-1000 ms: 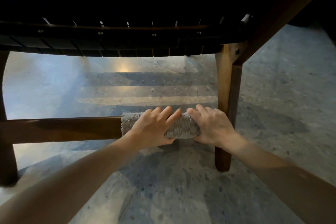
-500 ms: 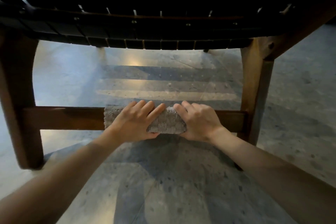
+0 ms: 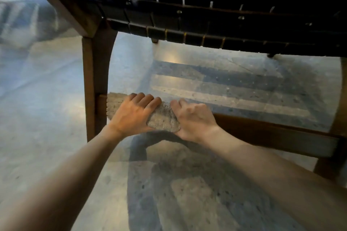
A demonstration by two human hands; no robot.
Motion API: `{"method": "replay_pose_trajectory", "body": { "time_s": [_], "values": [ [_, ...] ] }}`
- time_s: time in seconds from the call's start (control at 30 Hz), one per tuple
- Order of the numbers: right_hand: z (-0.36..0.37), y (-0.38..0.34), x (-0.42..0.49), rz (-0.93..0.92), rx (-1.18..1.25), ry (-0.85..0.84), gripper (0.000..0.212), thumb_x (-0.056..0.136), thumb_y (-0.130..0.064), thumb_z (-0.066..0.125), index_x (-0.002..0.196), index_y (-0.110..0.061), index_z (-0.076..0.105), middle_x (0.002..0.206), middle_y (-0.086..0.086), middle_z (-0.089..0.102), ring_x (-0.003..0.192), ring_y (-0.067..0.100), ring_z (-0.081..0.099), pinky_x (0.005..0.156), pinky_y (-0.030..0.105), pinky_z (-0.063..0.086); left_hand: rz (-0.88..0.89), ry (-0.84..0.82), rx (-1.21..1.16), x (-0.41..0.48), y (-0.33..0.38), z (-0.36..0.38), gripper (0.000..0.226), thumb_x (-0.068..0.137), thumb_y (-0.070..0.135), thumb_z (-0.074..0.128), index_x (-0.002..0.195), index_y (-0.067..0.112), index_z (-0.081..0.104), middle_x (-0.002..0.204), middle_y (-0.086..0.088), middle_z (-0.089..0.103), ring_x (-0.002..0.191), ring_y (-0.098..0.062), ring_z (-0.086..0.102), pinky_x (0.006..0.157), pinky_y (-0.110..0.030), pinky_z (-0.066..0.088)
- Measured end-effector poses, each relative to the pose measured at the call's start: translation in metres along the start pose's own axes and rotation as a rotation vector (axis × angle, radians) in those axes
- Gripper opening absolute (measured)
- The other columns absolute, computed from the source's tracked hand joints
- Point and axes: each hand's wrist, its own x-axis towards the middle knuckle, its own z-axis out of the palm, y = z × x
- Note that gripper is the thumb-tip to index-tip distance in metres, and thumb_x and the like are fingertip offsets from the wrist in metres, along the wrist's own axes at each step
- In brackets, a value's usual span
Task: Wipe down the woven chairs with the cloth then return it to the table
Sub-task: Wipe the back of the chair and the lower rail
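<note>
Grips a fuzzy grey cloth (image 3: 163, 121) with both hands, folded over the low wooden rail (image 3: 272, 133) of the chair (image 3: 62, 3) at the rail's left end, just beside the leg (image 3: 93, 84), with only a sliver of bare wood between cloth and joint. Presses the left hand (image 3: 131, 116) down on the left half of the cloth, fingers (image 3: 148, 100) bent over the top and curling toward the far side. Clamps the right hand (image 3: 193, 120) on the right half, fingers hooked over the top edge, thumb tucked under the cloth's lower edge. A closed hold on the cloth from each side, then, with the fingertips of the two hands nearly meeting. Leaves one patch of cloth showing between the hands and another past the left knuckles toward the leg. Looks up from low down beneath the dark woven seat (image 3: 216, 30), strap ends and small fasteners visible along its frame. Shows bare rail running off to the right. Below and behind, a speckled stone floor (image 3: 47, 118) with striped shadows and a soft glare, blurred toward the edges of the view.
</note>
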Motion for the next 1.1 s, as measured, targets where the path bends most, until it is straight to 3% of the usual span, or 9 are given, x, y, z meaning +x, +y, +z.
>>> {"method": "replay_pose_trajectory", "body": {
  "time_s": [0.13, 0.33, 0.43, 0.5, 0.63, 0.73, 0.87, 0.93, 1.1],
  "values": [
    [0.007, -0.04, 0.042, -0.016, 0.073, 0.042, 0.073, 0.074, -0.058, 0.069, 0.128, -0.019, 0.037, 0.114, 0.008, 0.057, 0.087, 0.028, 0.064, 0.065, 0.033, 0.045, -0.184, 0.001, 0.01, -0.029, -0.033, 0.004, 0.069, 0.06, 0.049, 0.08, 0.11, 0.01, 0.052, 0.103, -0.012, 0.062, 0.088, -0.03, 0.058, 0.082, -0.041, 0.047],
    [0.013, -0.085, 0.078, 0.022, -0.009, 0.073, 0.075, 0.071, -0.057, 0.072, 0.126, -0.02, 0.037, 0.104, 0.005, 0.058, 0.076, 0.021, 0.062, 0.058, 0.029, 0.037, -0.318, 0.019, 0.057, -0.035, -0.037, 0.0, 0.032, 0.077, 0.034, 0.062, 0.095, 0.008, 0.057, 0.09, -0.013, 0.061, 0.082, -0.031, 0.057, 0.081, -0.042, 0.044],
    [0.013, -0.082, 0.073, 0.013, -0.014, 0.103, 0.072, 0.074, -0.059, 0.068, 0.125, -0.018, 0.039, 0.103, 0.005, 0.059, 0.077, 0.021, 0.062, 0.059, 0.029, 0.036, -0.39, -0.005, 0.036, -0.031, -0.026, -0.008, 0.03, 0.075, 0.028, 0.064, 0.092, 0.005, 0.058, 0.088, -0.016, 0.061, 0.08, -0.035, 0.057, 0.08, -0.045, 0.045],
    [0.01, -0.074, 0.067, 0.005, 0.005, 0.112, 0.072, 0.075, -0.063, 0.065, 0.126, -0.018, 0.039, 0.107, 0.006, 0.059, 0.083, 0.023, 0.063, 0.062, 0.029, 0.035, -0.409, -0.058, 0.033, -0.026, -0.017, -0.013, 0.04, 0.066, 0.028, 0.073, 0.095, 0.003, 0.059, 0.089, -0.018, 0.06, 0.079, -0.037, 0.057, 0.079, -0.047, 0.047],
    [0.005, -0.038, 0.033, 0.01, 0.057, 0.067, 0.069, 0.076, -0.059, 0.066, 0.125, -0.017, 0.041, 0.11, 0.008, 0.059, 0.085, 0.024, 0.063, 0.064, 0.029, 0.039, -0.38, -0.156, 0.006, -0.003, 0.025, -0.019, 0.059, 0.056, 0.036, 0.078, 0.101, 0.003, 0.059, 0.092, -0.018, 0.058, 0.081, -0.037, 0.055, 0.078, -0.046, 0.045],
    [0.0, 0.005, -0.011, 0.048, 0.059, 0.083, 0.057, 0.077, -0.052, 0.066, 0.119, -0.017, 0.049, 0.102, 0.006, 0.062, 0.078, 0.022, 0.063, 0.063, 0.03, 0.043, -0.301, -0.066, -0.029, 0.025, 0.071, -0.015, 0.045, 0.055, 0.024, 0.073, 0.094, 0.006, 0.058, 0.086, -0.014, 0.057, 0.076, -0.035, 0.055, 0.075, -0.043, 0.045],
    [-0.005, 0.073, -0.081, 0.138, 0.031, 0.024, 0.059, 0.072, -0.053, 0.068, 0.115, -0.017, 0.053, 0.099, 0.005, 0.063, 0.081, 0.026, 0.064, 0.069, 0.037, 0.051, -0.205, 0.019, -0.119, 0.066, 0.15, -0.007, 0.031, 0.07, 0.031, 0.062, 0.095, 0.014, 0.055, 0.091, -0.006, 0.055, 0.083, -0.028, 0.052, 0.08, -0.04, 0.035],
    [-0.008, 0.107, -0.118, 0.19, -0.023, 0.022, 0.056, 0.066, -0.053, 0.073, 0.104, -0.016, 0.055, 0.089, 0.005, 0.061, 0.074, 0.028, 0.064, 0.064, 0.039, 0.051, -0.152, 0.035, -0.146, 0.09, 0.192, -0.004, 0.027, 0.071, 0.028, 0.065, 0.093, 0.016, 0.056, 0.089, -0.004, 0.055, 0.083, -0.026, 0.053, 0.079, -0.039, 0.036],
    [-0.007, 0.161, -0.188, 0.306, -0.214, 0.16, 0.05, 0.069, -0.04, 0.077, 0.103, -0.014, 0.051, 0.083, 0.007, 0.053, 0.071, 0.03, 0.056, 0.061, 0.04, 0.046, 0.036, 0.046, -0.085, 0.134, 0.264, -0.002, 0.026, 0.074, 0.024, 0.059, 0.099, 0.017, 0.058, 0.087, 0.0, 0.054, 0.078, -0.02, 0.052, 0.072, -0.032, 0.043]
  ]
}}
